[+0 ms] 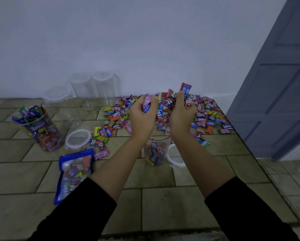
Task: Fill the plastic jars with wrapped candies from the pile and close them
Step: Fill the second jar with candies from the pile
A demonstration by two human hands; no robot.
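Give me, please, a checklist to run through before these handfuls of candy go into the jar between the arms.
1. The left hand grips candies: ok.
2. The right hand grips candies: ok.
3. The jar between the forearms has no lid on: ok.
4. Room left in the jar: cannot tell, the wrists hide its rim.
5. Hands above the jar's mouth: not ok, they are over the pile beyond it.
6. The lid lies beside the jar: ok.

There are 5 plastic jars: 2 with candies inside, the left jar [39,133] and the near jar [156,152], plus 3 empty jars [103,87] by the wall [145,40]. 2 loose lids [78,139], 1 blue bag [72,173] and 1 candy pile [206,112], its pieces too many to count.
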